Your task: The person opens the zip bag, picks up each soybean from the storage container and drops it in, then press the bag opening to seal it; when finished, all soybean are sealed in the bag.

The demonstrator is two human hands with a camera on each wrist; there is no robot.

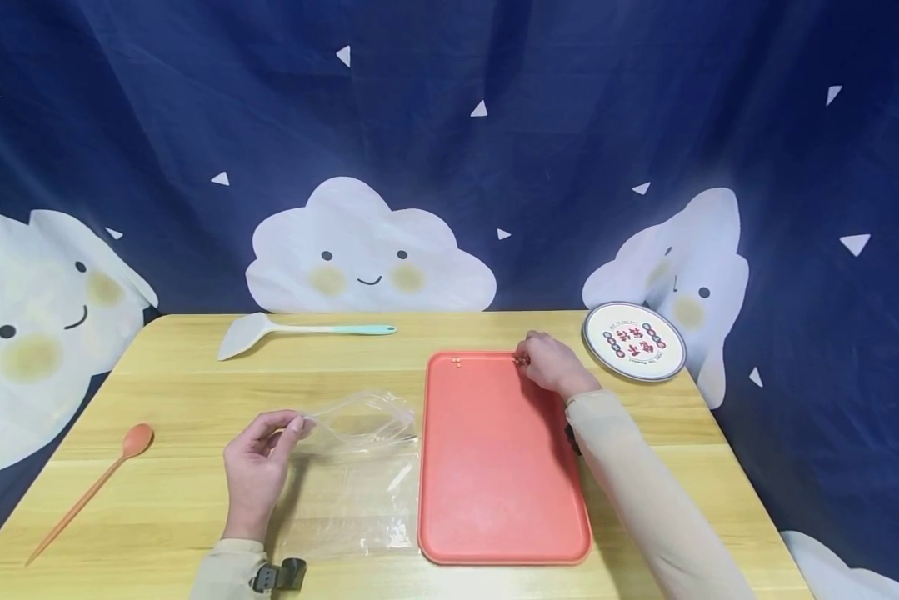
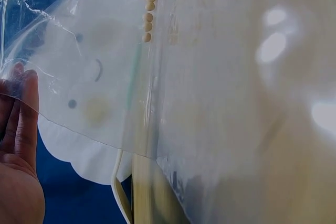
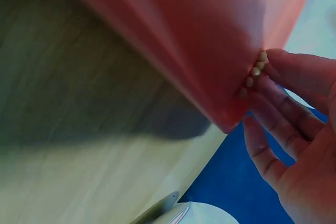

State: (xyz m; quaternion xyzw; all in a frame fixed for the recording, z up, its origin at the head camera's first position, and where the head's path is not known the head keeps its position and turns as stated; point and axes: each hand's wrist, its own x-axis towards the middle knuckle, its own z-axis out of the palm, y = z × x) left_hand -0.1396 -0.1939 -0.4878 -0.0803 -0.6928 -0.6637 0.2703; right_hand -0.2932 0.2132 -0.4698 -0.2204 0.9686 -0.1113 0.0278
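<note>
My left hand (image 1: 257, 467) pinches the left end of the mouth of a clear zip-lock bag (image 1: 367, 492) between thumb and fingers. The bag lies on the table with its mouth gaping, and several soybeans (image 2: 150, 6) show inside it. My right hand (image 1: 552, 364) reaches over the far right corner of a red tray (image 1: 494, 467). Its fingertips touch a short row of soybeans (image 3: 255, 71) along the tray's rim, with thumb and fingers a little apart around them. A few more soybeans (image 1: 456, 362) lie by the far left corner of the tray.
A white spatula (image 1: 247, 335) with a mint handle lies at the back of the table (image 1: 194, 392). To the left is an orange spoon (image 1: 137, 439). A round plate (image 1: 635, 342) with red lettering sits at the back right, close beyond my right hand. Behind hangs a dark blue curtain (image 1: 419, 150).
</note>
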